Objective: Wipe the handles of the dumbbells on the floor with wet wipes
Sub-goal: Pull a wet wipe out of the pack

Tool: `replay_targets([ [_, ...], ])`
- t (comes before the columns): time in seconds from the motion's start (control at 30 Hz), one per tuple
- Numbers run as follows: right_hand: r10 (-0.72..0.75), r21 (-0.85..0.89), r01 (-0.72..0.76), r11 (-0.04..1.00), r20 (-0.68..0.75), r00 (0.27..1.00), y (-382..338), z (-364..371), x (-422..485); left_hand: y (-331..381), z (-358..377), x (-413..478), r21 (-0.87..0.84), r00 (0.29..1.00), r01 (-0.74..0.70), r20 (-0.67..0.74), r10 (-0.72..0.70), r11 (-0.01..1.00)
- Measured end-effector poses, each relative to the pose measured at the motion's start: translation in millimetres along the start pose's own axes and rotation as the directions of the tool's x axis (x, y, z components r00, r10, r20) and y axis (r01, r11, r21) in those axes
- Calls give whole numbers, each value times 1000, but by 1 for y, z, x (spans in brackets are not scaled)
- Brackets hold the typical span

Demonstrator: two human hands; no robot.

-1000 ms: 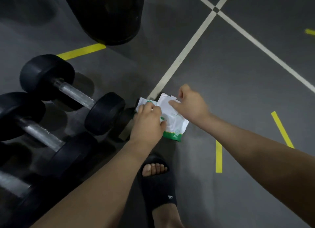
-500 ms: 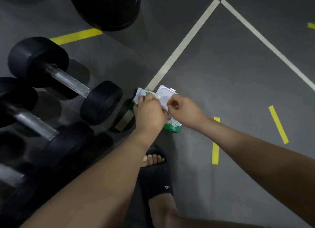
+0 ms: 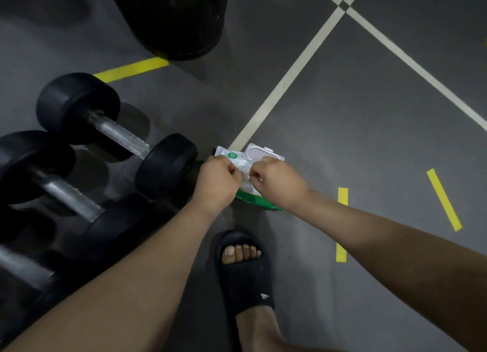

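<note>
Grey floor [image 3: 369, 120] (taped lines [image 3: 290, 72]) bears dumbbells [image 3: 118, 135] and wipes pack [image 3: 259, 153].

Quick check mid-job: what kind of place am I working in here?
Most likely a gym or sports hall: black dumbbells lie in a row on the grey floor, white court lines cross it, and yellow tape marks dot it.
</note>
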State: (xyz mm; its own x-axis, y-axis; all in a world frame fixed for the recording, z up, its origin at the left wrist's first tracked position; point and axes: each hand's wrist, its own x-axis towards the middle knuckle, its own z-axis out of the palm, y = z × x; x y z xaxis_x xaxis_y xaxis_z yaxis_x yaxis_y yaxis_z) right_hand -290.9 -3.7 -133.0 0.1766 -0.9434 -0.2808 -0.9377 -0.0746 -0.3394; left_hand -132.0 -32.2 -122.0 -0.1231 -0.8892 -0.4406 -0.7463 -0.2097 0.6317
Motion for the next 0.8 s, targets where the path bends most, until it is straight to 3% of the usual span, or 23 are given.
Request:
replay_targets([
  [0.43, -163, -234, 168, 958, 41, 986, -1, 4, 0, -2, 0, 2, 27, 1000, -3, 21, 3, 1000],
  [0.8, -178, 53, 186, 981, -124, 976, 13, 8, -5, -2, -1, 1, 16, 1000, -7, 9, 7, 1000],
])
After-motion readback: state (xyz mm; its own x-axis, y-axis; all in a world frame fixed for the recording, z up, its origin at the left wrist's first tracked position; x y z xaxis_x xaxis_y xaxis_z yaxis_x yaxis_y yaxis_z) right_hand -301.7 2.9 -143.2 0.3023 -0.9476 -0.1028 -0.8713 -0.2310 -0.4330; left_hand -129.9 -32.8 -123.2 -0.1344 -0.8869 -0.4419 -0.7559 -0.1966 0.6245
